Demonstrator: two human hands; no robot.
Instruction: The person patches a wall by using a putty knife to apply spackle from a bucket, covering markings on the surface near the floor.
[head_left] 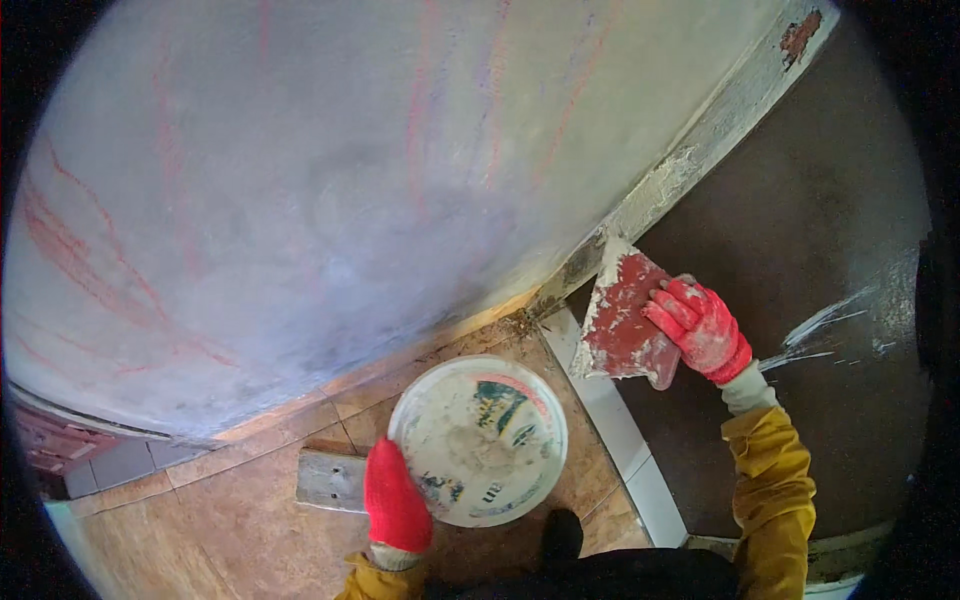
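Red knitted gloves, dusted with white plaster, are worn on the left hand [397, 502] and right hand [700, 327]; mustard-yellow sleeves with pale cuffs are seen beneath.

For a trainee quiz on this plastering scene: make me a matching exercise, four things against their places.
Things:
1. putty blade
2. round lid
3. left hand
4. white smears

Places:
A. on the dark panel, far right
B. at the lid's near-left rim
C. flat on the tiled floor
D. in the right hand, tip at the wall corner

Pairs: 1-D, 2-C, 3-B, 4-A
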